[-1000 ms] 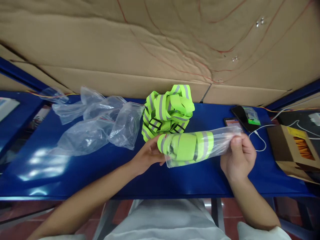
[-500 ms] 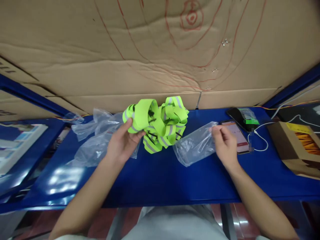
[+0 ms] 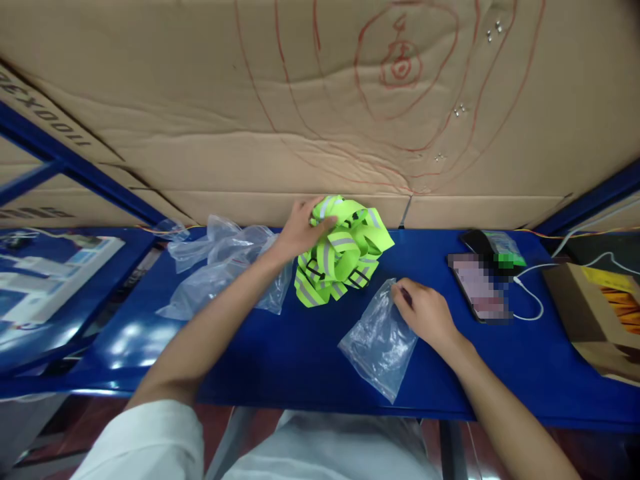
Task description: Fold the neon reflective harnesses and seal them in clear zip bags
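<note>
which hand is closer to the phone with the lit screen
Right. The right hand is just left of the phone, not touching it, holding a clear bag; the left hand is much farther left, at the neon straps.

On the desk (image 3: 300,363), bags (image 3: 225,250) lie at nine o'clock from the straps (image 3: 327,260), a lone bag (image 3: 383,350) at five, a phone (image 3: 473,283) at three, a box (image 3: 570,300) beyond; cardboard (image 3: 300,160) behind at twelve.

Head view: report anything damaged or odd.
The cardboard behind the blue table looks odd: wobbly red rings are drawn on it and its surface is wrinkled. The yellow-green straps lie in a tangled heap. Nothing looks spilled.
</note>
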Demonstrator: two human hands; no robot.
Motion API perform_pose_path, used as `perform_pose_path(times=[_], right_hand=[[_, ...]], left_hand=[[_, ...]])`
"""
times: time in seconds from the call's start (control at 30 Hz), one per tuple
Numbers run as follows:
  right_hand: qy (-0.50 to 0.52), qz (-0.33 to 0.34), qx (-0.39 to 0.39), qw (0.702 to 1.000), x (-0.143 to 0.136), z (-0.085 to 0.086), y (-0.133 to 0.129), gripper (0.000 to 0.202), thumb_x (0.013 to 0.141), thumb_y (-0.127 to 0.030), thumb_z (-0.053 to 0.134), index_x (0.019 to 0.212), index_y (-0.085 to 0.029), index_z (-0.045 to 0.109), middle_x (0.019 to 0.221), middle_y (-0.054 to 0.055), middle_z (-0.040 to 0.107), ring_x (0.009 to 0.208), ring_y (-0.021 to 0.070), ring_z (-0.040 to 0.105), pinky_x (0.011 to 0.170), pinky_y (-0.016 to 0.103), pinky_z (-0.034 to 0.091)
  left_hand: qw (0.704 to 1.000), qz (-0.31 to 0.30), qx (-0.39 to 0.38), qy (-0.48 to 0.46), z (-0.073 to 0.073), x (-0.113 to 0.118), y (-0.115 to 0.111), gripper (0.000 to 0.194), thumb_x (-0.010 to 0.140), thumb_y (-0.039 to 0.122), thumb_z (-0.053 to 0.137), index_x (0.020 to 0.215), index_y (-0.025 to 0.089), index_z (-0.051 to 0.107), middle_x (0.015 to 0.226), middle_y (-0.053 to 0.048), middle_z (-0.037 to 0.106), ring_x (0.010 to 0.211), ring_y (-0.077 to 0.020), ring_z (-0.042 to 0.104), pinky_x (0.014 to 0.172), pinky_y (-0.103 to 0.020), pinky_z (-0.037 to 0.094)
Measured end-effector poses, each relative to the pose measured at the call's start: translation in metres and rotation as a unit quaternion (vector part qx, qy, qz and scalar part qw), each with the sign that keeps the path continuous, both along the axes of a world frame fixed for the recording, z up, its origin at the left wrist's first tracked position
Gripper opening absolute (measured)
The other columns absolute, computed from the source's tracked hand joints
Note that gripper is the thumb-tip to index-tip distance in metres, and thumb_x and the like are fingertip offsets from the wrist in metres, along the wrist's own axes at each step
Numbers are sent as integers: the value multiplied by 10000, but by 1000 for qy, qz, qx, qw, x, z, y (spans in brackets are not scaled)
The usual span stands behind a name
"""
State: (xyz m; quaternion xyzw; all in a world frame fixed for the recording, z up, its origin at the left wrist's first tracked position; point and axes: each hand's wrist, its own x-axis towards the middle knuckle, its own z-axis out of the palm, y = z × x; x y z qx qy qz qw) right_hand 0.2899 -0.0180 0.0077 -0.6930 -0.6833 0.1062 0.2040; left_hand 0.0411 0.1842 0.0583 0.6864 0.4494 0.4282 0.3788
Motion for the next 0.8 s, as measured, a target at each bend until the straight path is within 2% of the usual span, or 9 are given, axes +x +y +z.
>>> perform_pose_path(times=[0.07,0.13,0.2,0.33,0.4,0.47,0.6,0.7,0.8], right_hand=[[-2,22,5,1000,-3,0,-3,287,1065,-388,465,862,-235,601,807,9,727,715,210,704,592,294,329],[-2,47,16,999,-5,0,-7,296,1078,-401,453,882,-234,600,821,5,723,734,212,719,593,297,350],[-2,82,30,996,-6,1,-9,292,1089,-409,446,929,-233,616,877,6,733,761,212,737,591,302,375],[-12,143,71,987,-10,2,-12,267,1099,-401,448,1046,-224,640,976,27,738,763,210,737,623,318,444],[-12,158,95,983,-12,1,-12,250,1092,-397,475,1090,-215,647,993,39,739,782,218,725,690,334,487],[-9,177,106,978,-14,-1,-11,235,1085,-382,504,1135,-206,650,1033,54,746,849,233,723,768,359,506],[2,206,69,976,-19,-7,-9,210,1086,-324,518,1182,-196,652,1092,67,755,977,238,723,849,388,494],[10,215,37,976,-23,-11,-7,211,1089,-313,511,1198,-198,652,1120,70,758,1029,246,716,886,405,483],[17,225,19,974,-25,-13,-5,216,1094,-312,502,1209,-205,650,1139,67,758,1048,248,709,897,409,475]], left_hand=[[990,3,95,102,3,-13,-6,592,866,415,787,1373,158,620,1447,-177,501,1357,-298,515,1125,-427,479],[969,7,162,188,5,-32,-16,551,984,451,627,1456,175,562,1455,-178,494,1350,-277,525,1143,-438,458],[947,15,177,269,5,-53,-30,528,1025,460,550,1472,178,545,1405,-172,556,1338,-280,539,1156,-464,440],[876,89,136,454,-5,-94,-65,595,999,485,590,1496,165,526,1474,-217,547,1387,-416,506,1148,-622,387],[867,96,116,475,-12,-106,-80,597,1003,453,588,1515,158,503,1462,-222,571,1360,-427,543,1122,-620,418],[882,68,118,451,-16,-110,-92,540,1021,389,560,1511,169,502,1414,-188,622,1296,-372,611,1093,-540,484],[902,31,192,386,-11,-107,-106,408,1053,340,507,1422,182,576,1356,-136,660,1273,-283,636,1083,-421,529],[885,48,253,388,2,-119,-117,373,1061,347,497,1387,199,605,1411,-133,631,1340,-278,592,1149,-449,478],[842,105,240,471,7,-158,-124,503,1030,399,542,1509,249,503,1591,-136,499,1461,-344,492,1195,-593,397]])
